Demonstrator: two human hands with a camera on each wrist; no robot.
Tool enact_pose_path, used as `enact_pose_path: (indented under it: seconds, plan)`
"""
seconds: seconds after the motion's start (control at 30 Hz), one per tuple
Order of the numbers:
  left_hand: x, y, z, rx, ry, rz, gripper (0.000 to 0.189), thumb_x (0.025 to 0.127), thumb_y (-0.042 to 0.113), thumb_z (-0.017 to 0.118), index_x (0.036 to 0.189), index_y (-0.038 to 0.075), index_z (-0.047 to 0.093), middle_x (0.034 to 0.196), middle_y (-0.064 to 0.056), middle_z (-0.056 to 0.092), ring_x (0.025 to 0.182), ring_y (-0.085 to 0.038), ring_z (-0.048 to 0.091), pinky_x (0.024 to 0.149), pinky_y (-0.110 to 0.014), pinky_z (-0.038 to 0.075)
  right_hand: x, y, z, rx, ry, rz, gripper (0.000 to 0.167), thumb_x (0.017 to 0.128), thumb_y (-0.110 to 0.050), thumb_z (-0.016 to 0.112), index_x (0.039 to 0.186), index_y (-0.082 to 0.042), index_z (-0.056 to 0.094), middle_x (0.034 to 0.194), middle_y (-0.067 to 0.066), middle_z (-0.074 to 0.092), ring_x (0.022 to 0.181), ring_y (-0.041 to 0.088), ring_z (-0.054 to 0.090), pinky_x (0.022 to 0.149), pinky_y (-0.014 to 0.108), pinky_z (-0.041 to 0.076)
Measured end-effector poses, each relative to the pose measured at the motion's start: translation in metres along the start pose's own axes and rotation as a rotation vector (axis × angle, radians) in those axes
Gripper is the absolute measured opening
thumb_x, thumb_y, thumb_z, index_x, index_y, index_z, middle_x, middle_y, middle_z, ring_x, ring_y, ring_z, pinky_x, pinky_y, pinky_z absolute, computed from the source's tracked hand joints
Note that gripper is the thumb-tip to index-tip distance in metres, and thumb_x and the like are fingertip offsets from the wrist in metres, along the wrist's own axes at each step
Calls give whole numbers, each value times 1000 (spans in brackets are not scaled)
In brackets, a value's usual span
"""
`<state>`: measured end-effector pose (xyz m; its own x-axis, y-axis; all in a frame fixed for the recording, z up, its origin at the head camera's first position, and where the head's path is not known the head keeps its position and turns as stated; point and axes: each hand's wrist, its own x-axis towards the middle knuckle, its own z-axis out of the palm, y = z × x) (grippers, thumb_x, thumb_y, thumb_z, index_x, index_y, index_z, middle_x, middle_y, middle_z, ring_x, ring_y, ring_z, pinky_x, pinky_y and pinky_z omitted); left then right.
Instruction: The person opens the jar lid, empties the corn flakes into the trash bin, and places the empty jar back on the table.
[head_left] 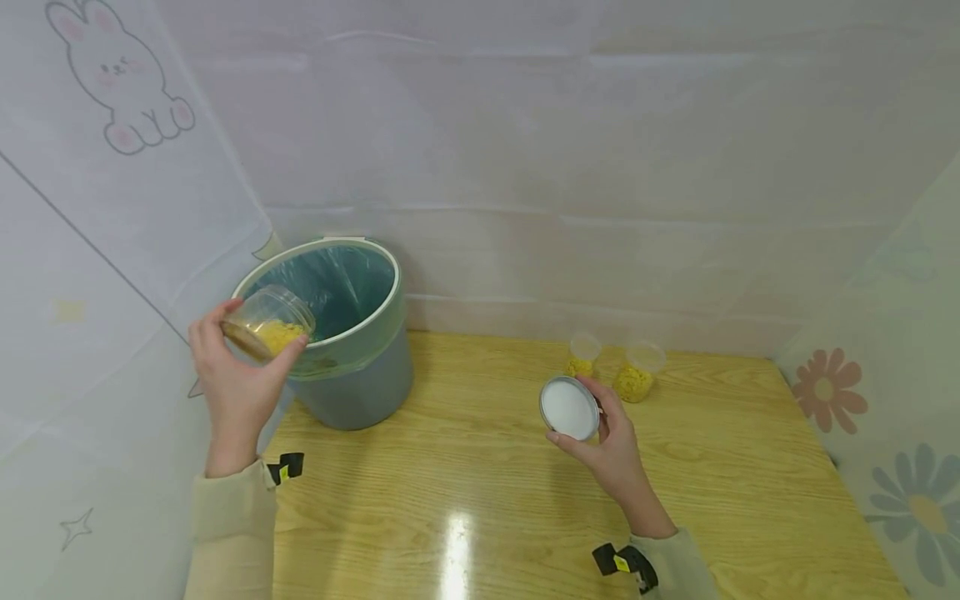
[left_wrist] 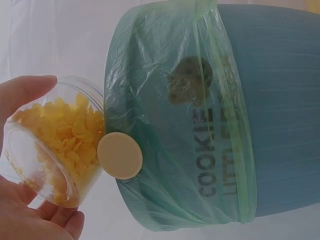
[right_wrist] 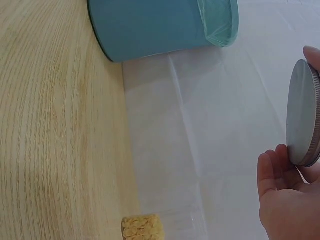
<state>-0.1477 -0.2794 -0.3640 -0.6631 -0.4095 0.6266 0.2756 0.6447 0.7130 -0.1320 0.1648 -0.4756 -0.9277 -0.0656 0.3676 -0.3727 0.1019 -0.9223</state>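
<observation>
My left hand (head_left: 238,387) grips a clear plastic jar (left_wrist: 75,192) tilted over the near left rim of a trash bin (head_left: 356,392). Yellow flakes (left_wrist: 70,127) lie along the lower side of the jar, towards its mouth. A green liner (left_wrist: 165,165) is folded over the bin's rim, and its inside shows in the head view. Out to the right, my right hand (head_left: 611,454) holds a round silver screw lid (head_left: 568,408) by its edge, pale inner face turned up. In the right wrist view the same lid (right_wrist: 301,112) stands nearly edge-on between thumb and fingers.
Two small clear jars with yellow flakes stand at the table's back, beyond my right hand: a smaller jar (head_left: 581,367) and a wider jar (head_left: 633,385). The wooden table (head_left: 465,467) meets a cloth backdrop (head_left: 525,167) behind and on both sides.
</observation>
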Motion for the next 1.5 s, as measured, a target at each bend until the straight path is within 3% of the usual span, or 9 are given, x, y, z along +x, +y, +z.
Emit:
enact_pose_path:
  seconds: [0.3, 0.53, 0.93, 1.5]
  plan:
    - [1, 0, -1, 6, 7, 16, 82, 71, 15, 94, 141, 7, 52, 136, -7, 48, 116, -16, 41, 98, -36, 32, -1, 2, -1, -6, -1, 3, 83, 74, 10, 86, 147, -3, 48, 141, 16, 44, 124, 27, 41, 99, 16, 41]
    - [2, -1, -2, 12, 7, 71, 82, 69, 13, 96, 139, 7, 53, 132, -10, 49, 109, -8, 38, 94, -34, 31, -1, 3, -1, -10, -5, -3, 83, 74, 9, 86, 147, -4, 49, 141, 16, 44, 123, 28, 41, 99, 15, 41]
    - [3, 0, -3, 23, -33, 82, 80, 72, 12, 93, 140, 10, 52, 133, -7, 46, 115, -17, 39, 98, -35, 31, -3, 5, -1, -23, -8, 6, 84, 74, 7, 87, 147, -2, 48, 140, 14, 45, 123, 27, 42, 99, 16, 42]
    - [3, 0, -5, 15, -64, 101, 79, 74, 11, 91, 141, 7, 50, 134, -9, 44, 124, -26, 37, 103, -40, 30, -5, 8, -1, -24, -13, 10, 84, 75, 7, 87, 149, -6, 48, 141, 15, 42, 126, 29, 41, 100, 16, 40]
